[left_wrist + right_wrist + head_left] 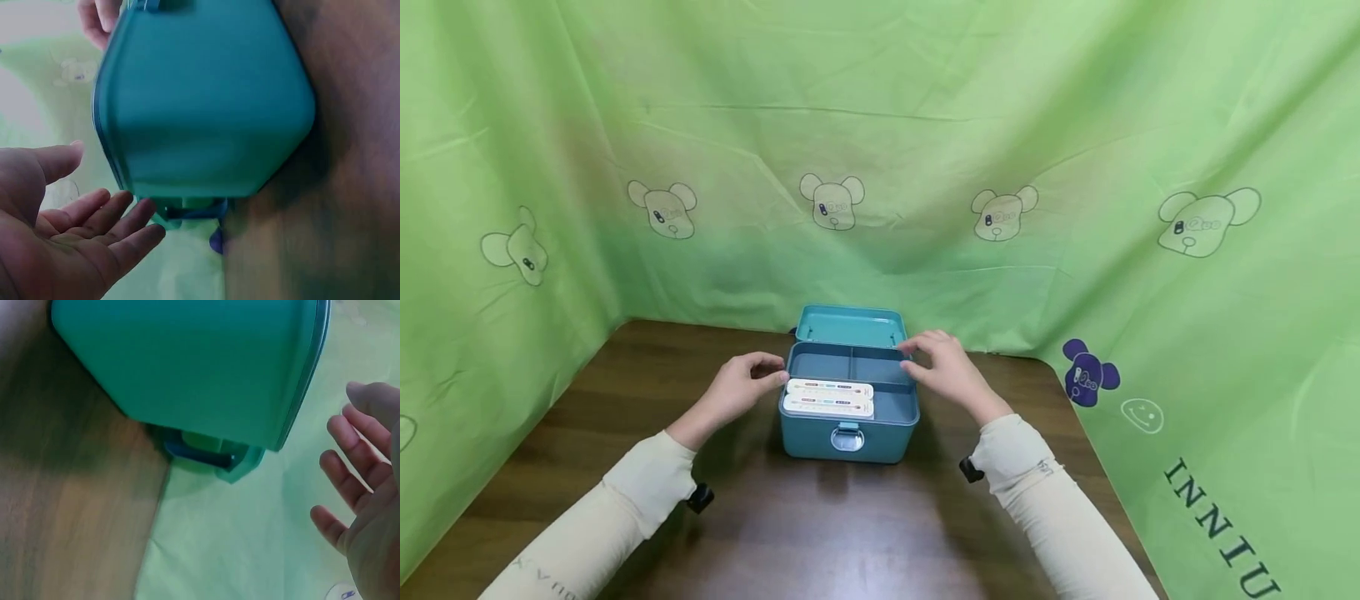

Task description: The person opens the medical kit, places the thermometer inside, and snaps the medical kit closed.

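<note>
A teal storage box [880, 446] stands on the table with its lid [852, 325] tipped back and a metal clasp [847, 438] on its front. Inside is a blue-grey divided tray [820, 362]. Two flat white packs [827, 405] with small printing lie in the box's front left part. At the box's left rim is my left hand [739, 385], thumb near the packs and fingers relaxed. My right hand [946, 368] hovers by the right rim, fingers loosely bent. Both wrist views show the palms holding nothing, beside the box's outer walls. A dark handle [199, 456] shows behind the box.
The brown wooden table [700, 550] reaches back to a green curtain [917, 83] printed with bear heads, which also hangs along both sides. The box stands near the table's back edge.
</note>
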`<state>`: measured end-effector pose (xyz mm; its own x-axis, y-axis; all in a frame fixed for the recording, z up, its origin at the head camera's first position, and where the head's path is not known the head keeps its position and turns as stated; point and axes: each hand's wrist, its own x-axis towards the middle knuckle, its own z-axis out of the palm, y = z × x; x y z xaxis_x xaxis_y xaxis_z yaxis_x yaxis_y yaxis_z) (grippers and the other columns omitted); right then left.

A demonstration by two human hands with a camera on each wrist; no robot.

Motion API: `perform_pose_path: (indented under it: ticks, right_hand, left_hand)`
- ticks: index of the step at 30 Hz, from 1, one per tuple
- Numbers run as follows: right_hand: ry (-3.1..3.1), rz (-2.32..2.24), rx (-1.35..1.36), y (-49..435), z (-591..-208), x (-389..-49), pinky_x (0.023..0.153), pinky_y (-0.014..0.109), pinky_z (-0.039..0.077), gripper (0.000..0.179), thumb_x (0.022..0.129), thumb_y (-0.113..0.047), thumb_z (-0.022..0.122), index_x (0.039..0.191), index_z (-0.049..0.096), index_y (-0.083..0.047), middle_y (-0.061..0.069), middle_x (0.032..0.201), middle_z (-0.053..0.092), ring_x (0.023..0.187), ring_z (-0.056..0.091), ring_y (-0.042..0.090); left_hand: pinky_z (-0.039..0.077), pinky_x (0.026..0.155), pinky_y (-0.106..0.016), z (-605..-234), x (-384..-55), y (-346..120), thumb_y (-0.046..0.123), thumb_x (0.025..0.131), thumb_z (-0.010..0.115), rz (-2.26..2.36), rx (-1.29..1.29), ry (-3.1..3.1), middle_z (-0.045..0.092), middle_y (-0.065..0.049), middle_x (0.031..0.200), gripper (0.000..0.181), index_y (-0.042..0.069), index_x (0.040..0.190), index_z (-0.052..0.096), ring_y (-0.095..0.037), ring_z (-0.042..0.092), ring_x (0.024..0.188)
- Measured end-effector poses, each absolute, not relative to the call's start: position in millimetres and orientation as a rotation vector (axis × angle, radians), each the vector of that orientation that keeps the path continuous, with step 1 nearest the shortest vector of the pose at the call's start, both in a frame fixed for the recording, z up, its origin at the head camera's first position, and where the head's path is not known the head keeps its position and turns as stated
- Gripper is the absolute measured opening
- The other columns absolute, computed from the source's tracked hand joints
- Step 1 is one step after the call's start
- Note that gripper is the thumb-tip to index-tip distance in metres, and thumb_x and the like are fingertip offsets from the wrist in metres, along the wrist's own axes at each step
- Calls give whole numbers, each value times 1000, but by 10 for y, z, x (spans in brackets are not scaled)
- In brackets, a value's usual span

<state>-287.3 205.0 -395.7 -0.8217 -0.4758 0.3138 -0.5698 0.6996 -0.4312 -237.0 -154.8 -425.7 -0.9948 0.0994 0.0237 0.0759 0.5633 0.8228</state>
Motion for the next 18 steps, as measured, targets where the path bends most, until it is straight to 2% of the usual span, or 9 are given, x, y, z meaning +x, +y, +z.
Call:
perform_pose_path:
  ticks: [9,14,18]
  right_hand:
    - [-2712,1132,547,2100,-4138,-3141,100,52,51,34,100,-24,69,126,69,-3,13,119,67,115,61,34]
    - [-2766,1216,478,2089,-4317,-3237,100,52,51,42,101,-27,67,132,65,-1,17,125,64,117,61,35]
    - [-2791,1302,406,2072,-4440,-3229,103,51,49,47,102,-27,64,139,59,1,19,131,61,122,58,35]
  left_hand:
    - [49,106,-52,-4306,-2822,-1558,35,104,62,1580,89,2662,59,-18,142,50,3,142,58,-35,55,130]
    - [50,107,-52,-4421,-3014,-1510,33,104,61,1705,30,2558,57,-21,144,51,1,143,57,-36,58,128]
    - [47,110,-50,-4516,-3090,-1464,29,104,63,1815,44,2432,53,-23,148,54,-2,146,53,-37,56,134]
